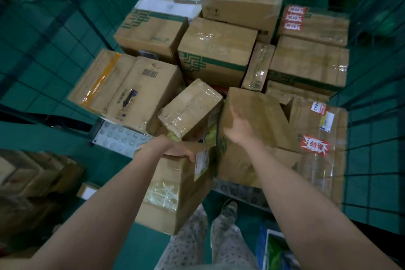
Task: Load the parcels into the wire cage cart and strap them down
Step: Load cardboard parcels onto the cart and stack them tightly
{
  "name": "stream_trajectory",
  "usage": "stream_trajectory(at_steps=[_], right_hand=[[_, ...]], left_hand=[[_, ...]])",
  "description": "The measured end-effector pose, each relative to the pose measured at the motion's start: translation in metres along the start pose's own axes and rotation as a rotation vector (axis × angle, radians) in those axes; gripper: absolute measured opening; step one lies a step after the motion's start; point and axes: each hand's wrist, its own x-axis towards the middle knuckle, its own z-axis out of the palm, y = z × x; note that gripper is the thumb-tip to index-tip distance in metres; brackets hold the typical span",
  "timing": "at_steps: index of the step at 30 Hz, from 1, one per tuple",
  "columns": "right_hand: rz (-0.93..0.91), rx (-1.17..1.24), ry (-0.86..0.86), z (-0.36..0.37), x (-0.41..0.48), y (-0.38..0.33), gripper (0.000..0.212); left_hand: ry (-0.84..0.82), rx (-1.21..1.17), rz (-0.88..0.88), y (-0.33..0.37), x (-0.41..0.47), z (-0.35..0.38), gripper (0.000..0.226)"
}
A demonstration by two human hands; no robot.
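Observation:
The wire cage cart point(372, 85) stands open toward me, packed with several taped cardboard parcels. My left hand point(173, 149) grips the top edge of a brown parcel point(175, 188) with a white label, held at the cart's front edge above the floor. My right hand point(238, 129) lies with fingers spread on the top of a large brown parcel point(263, 123) at the front right of the cart. A smaller taped parcel point(190, 109) lies tilted between them.
Mesh cage walls point(54, 39) rise left and right. More cardboard boxes point(32, 177) are stacked on the green floor at left. The cart's studded base plate point(118, 138) shows at front left. A blue and green bag point(274, 250) lies by my feet.

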Motion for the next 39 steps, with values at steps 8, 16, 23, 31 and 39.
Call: stream_trajectory(at_steps=[8,16,23,31,39], right_hand=[[-0.030,-0.494,-0.446,0.081,-0.014,0.029,0.118],[0.216,-0.476,-0.470,0.097,-0.028,0.070,0.125],[0.190,-0.368,-0.221,0.120,-0.015,0.059,0.117],[0.527,-0.105,-0.047,0.164,-0.041,0.065,0.133],[1.147,1.096,0.418,0.192,-0.062,0.077,0.118]], left_hand=[[0.132,-0.027,-0.093,-0.021,0.038,0.006,0.172],[0.201,0.022,-0.003,-0.032,0.027,0.018,0.132],[0.282,-0.157,0.100,-0.053,0.057,0.050,0.126],[0.395,-0.243,0.122,-0.059,0.073,0.089,0.117],[0.523,-0.332,0.138,-0.054,0.078,0.131,0.105]])
